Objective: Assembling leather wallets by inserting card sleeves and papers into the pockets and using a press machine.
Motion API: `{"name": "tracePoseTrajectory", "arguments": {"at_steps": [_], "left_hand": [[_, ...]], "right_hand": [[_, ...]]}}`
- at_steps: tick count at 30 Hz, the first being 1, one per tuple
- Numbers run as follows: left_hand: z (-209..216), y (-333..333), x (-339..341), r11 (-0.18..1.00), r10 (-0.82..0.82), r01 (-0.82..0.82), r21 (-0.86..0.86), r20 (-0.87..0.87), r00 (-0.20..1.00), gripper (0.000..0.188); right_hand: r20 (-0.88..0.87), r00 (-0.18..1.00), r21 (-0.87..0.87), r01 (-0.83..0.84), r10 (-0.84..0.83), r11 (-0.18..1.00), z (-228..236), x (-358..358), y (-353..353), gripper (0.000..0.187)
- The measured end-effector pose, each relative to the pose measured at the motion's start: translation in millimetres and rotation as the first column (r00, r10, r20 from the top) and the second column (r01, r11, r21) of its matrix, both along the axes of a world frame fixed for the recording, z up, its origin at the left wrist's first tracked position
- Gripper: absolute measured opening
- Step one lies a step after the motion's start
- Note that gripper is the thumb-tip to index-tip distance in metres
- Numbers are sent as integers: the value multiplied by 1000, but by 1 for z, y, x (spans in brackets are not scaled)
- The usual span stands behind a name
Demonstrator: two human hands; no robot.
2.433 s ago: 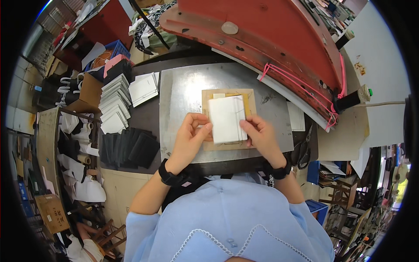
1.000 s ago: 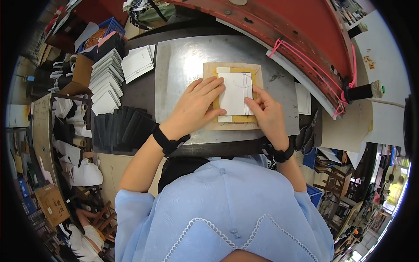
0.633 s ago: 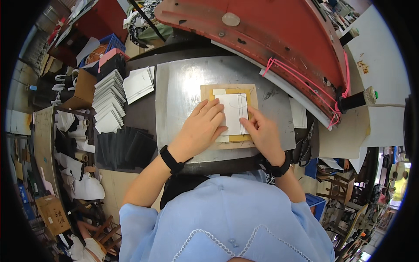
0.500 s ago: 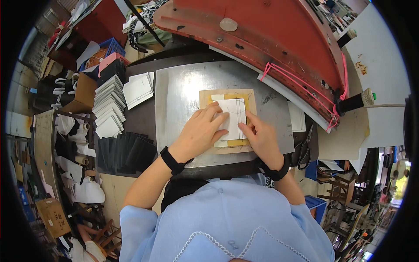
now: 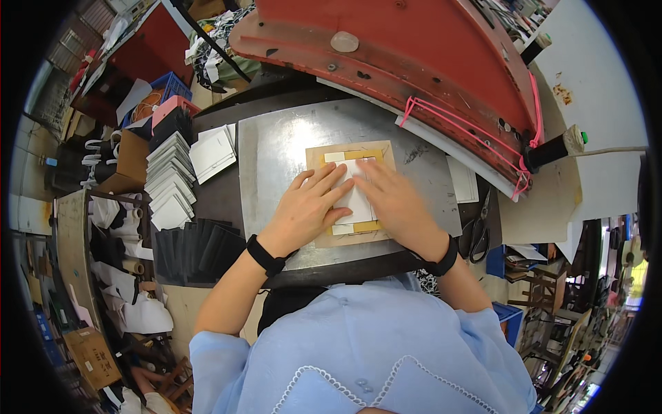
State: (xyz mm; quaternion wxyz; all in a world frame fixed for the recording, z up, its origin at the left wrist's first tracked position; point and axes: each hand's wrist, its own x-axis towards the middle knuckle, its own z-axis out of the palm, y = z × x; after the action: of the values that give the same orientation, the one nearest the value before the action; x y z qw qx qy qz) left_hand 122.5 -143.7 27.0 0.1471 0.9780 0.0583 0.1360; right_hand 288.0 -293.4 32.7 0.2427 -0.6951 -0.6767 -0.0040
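A white rectangular sheet (image 5: 358, 200) lies on a yellow-edged frame set on a tan board (image 5: 318, 158), which rests on the grey metal table (image 5: 276, 152). My left hand (image 5: 308, 208) lies flat on the sheet's left half, fingers spread and pointing up-right. My right hand (image 5: 394, 201) presses flat on its right half, fingers pointing up-left toward the left hand's fingertips. Both wrists wear black bands. Much of the sheet is hidden under my palms.
A big red machine body (image 5: 414, 62) with a pink cord (image 5: 469, 127) overhangs the table's far side. A row of white sheets (image 5: 169, 183) and dark pieces (image 5: 200, 248) lie to the left. Scissors (image 5: 479, 231) and more white sheets (image 5: 462, 181) sit right.
The white sheet, held up in both hands at first, now lies on the board. Both hands have flattened on it and slid toward each other at the centre.
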Motion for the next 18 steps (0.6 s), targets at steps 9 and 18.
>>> {"name": "tracePoseTrajectory", "arguments": {"at_steps": [9, 18], "left_hand": [[-4, -4, -4, 997, 11, -11, 76, 0, 1000, 56], [-2, -3, -4, 993, -26, 17, 115, 77, 997, 37]], "right_hand": [[224, 974, -31, -32, 38, 999, -5, -10, -2, 46], [180, 981, 21, -82, 77, 996, 7, -23, -13, 42]]}}
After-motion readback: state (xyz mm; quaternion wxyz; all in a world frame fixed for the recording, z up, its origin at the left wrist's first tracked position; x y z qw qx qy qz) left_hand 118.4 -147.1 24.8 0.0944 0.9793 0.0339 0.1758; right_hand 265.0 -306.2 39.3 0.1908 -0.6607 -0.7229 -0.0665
